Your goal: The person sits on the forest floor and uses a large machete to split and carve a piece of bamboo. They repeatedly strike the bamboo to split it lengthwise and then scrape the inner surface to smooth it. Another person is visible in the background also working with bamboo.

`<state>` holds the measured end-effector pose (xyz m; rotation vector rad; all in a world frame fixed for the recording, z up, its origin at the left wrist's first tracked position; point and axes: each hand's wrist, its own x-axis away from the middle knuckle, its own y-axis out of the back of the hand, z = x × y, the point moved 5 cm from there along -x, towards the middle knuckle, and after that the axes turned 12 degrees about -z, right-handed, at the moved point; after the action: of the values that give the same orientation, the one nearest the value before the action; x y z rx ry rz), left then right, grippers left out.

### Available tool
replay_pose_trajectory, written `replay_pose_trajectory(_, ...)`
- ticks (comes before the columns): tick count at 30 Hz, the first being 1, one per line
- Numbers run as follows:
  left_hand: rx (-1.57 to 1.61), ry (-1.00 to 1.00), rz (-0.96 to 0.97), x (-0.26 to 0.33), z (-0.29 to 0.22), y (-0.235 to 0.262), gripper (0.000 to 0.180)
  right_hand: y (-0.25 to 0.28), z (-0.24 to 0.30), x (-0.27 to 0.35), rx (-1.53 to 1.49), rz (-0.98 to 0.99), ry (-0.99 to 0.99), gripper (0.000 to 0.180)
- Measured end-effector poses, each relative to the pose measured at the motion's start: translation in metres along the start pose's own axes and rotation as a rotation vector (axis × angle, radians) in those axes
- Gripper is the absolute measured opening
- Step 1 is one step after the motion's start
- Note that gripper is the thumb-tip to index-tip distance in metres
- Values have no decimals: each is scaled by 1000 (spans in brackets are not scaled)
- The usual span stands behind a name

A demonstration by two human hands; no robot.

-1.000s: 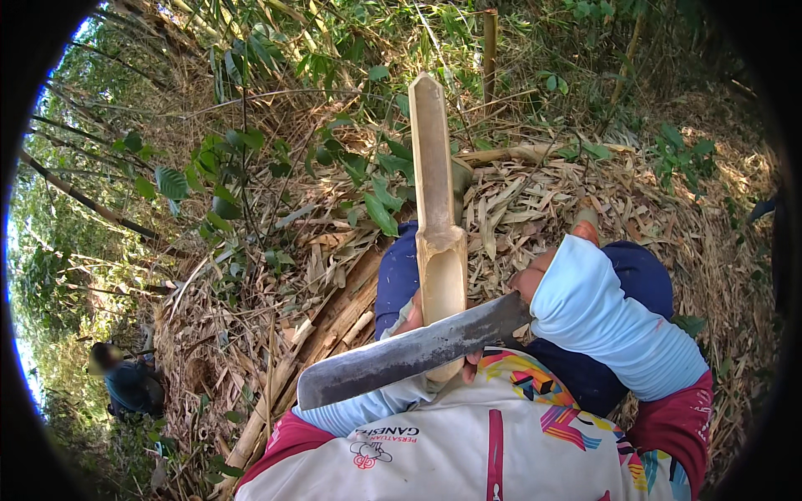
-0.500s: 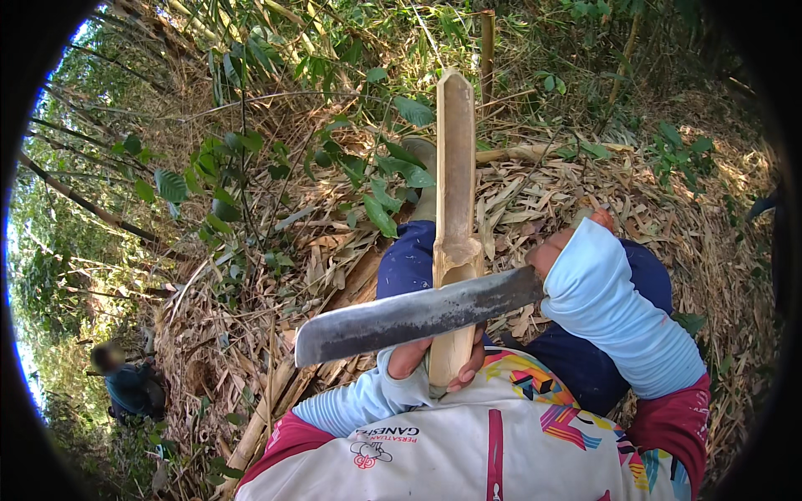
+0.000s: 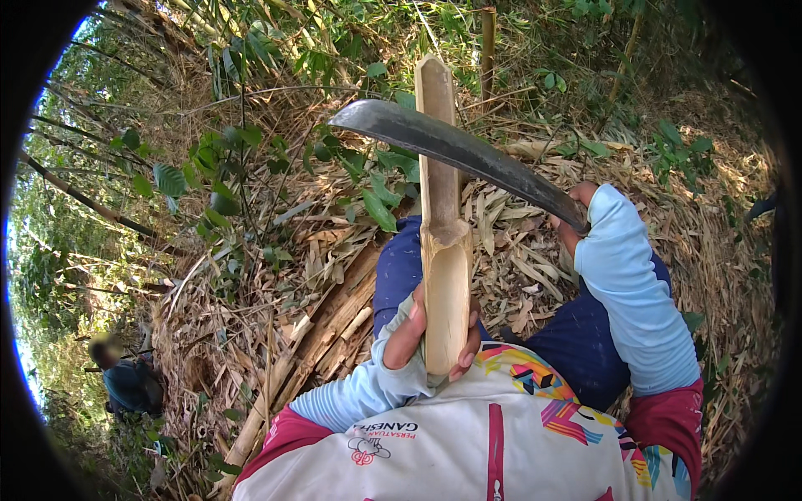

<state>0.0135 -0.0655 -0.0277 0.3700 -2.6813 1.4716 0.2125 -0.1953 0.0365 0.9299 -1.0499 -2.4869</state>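
Observation:
My left hand (image 3: 407, 336) wraps round the near end of a split bamboo piece (image 3: 445, 288), close to my belly. The bamboo stands out away from me, its hollow inner side facing up, with a node ridge across its middle and a pointed far end. My right hand (image 3: 576, 219) is closed at the near end of a machete (image 3: 468, 152); the handle is hidden in the grip. Its long dark blade slants up to the left, passing over the far half of the bamboo. Whether the blade touches the bamboo I cannot tell.
Dry bamboo leaves (image 3: 535, 275) cover the ground around my legs. Split bamboo lengths (image 3: 322, 334) lie at my left. Green leafy plants (image 3: 380, 209) grow just ahead, and a thin upright stalk (image 3: 488, 54) stands behind them. Another person (image 3: 129, 384) crouches far left.
The machete has moved up and away from me, from the bamboo's near half to over its far half, and its blade has turned. The bamboo has tilted slightly left.

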Motion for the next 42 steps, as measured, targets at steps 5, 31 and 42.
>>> replay_pose_trajectory(5,-58,-64,-95,-2,-13,-8,61,1,-11,2,-68,-44,-19,20)
replay_pose_trajectory(31,23,-119,-20,-4,-22,1,54,-2,0,7,-24,44,75,23)
replay_pose_trajectory(42,37,-62,-4,-6,-18,2,58,-12,6,16,14,191,211,32)
